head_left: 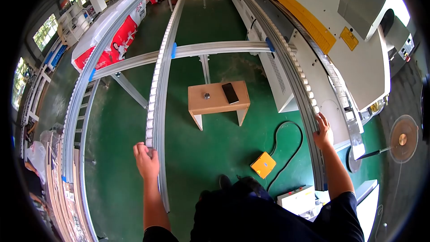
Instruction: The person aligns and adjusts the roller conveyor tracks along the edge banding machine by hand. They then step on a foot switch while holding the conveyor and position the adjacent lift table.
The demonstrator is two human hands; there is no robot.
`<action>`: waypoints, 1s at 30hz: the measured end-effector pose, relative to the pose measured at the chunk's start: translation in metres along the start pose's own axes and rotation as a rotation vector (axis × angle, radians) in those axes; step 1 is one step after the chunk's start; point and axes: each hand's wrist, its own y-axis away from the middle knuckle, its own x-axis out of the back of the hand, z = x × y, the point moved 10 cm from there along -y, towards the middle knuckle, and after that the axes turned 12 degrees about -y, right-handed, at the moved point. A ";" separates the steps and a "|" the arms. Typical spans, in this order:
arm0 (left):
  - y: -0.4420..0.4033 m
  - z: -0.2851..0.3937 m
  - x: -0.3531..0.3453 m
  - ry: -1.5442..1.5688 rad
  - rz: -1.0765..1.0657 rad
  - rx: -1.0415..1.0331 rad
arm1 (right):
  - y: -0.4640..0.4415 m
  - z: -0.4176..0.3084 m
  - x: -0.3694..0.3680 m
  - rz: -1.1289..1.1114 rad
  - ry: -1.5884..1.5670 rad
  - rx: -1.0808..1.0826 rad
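Two long aluminium rails run away from me, each with a strip of white rollers along it. My left hand (pixel 147 160) is closed at the near end of the middle rail's roller strip (pixel 151 101), fingers curled against its last rollers. On the right-hand rail (pixel 309 121), my right hand (pixel 324 133) is closed around the near end of another roller strip (pixel 306 82), fingertips by the last roller. Exactly how the fingers grip each strip is partly hidden. A crossbar (pixel 215 49) joins the rails, with blue pieces at the joints.
Between the rails stands a small wooden stool (pixel 201 103) bearing a phone (pixel 230 93) and a small metal part (pixel 206 96). A yellow foot pedal (pixel 263 165) with a black cable lies on the green floor. A large machine (pixel 358 49) stands right; a third rail (pixel 80 94) runs left.
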 end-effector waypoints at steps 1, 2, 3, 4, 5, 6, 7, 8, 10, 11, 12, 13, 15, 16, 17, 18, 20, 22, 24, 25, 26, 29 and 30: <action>0.001 0.001 0.003 0.010 0.031 -0.007 | 0.000 0.001 0.000 0.000 -0.001 0.001; 0.002 0.002 0.001 0.008 0.022 -0.010 | -0.001 0.003 -0.001 0.001 -0.001 0.001; 0.002 0.007 0.005 0.018 0.061 -0.040 | -0.001 0.004 -0.002 -0.005 0.002 -0.007; 0.002 0.013 0.010 0.028 0.097 -0.072 | -0.002 0.004 -0.002 0.000 -0.002 -0.003; 0.002 0.017 0.012 0.017 0.074 -0.061 | -0.001 0.004 -0.002 0.004 -0.004 -0.003; 0.002 0.019 0.011 0.015 0.051 -0.069 | -0.002 0.006 -0.004 -0.007 0.003 -0.024; 0.000 0.018 0.010 0.011 0.055 -0.079 | -0.004 0.006 -0.004 0.000 0.002 -0.021; 0.000 0.015 0.008 0.008 0.052 -0.090 | -0.002 0.006 -0.003 0.004 0.004 -0.022; -0.002 0.012 0.006 0.027 0.020 -0.056 | -0.002 0.001 -0.001 -0.010 0.003 -0.062; -0.001 0.010 0.003 0.006 0.022 -0.096 | 0.001 0.003 -0.001 -0.021 0.017 -0.087; -0.003 0.009 0.001 -0.013 0.037 -0.133 | 0.000 0.000 0.000 -0.011 0.019 -0.075; -0.002 0.013 0.003 -0.028 0.033 -0.122 | -0.002 -0.001 0.001 -0.002 0.015 -0.057; -0.002 0.013 0.000 -0.051 0.032 -0.151 | -0.004 0.005 0.001 0.008 0.023 -0.030; -0.002 0.012 0.002 -0.071 0.037 -0.178 | -0.004 0.000 0.000 0.023 0.030 0.003; -0.003 0.010 0.002 -0.076 0.035 -0.179 | -0.004 0.001 0.000 0.027 0.037 -0.013; -0.005 0.007 0.001 -0.052 0.039 -0.159 | -0.003 0.001 -0.001 0.024 0.038 -0.017; -0.006 -0.001 -0.002 0.000 0.042 -0.120 | -0.002 0.002 0.000 0.028 0.005 0.006; -0.004 -0.004 -0.003 0.037 0.059 -0.122 | -0.003 0.003 0.000 0.025 0.009 -0.001; -0.004 -0.003 -0.003 -0.002 0.048 -0.143 | -0.004 0.004 -0.002 0.024 0.008 -0.001; -0.004 -0.004 -0.003 -0.004 0.046 -0.142 | -0.004 0.005 -0.002 0.035 0.005 0.015; -0.003 -0.005 -0.004 -0.002 0.056 -0.148 | -0.004 0.005 -0.001 0.047 0.004 0.030; -0.002 0.007 0.003 0.024 0.040 -0.102 | -0.004 0.006 -0.001 0.046 -0.001 0.036; -0.002 0.008 0.005 0.046 0.019 -0.050 | -0.003 0.006 -0.001 0.045 0.000 0.036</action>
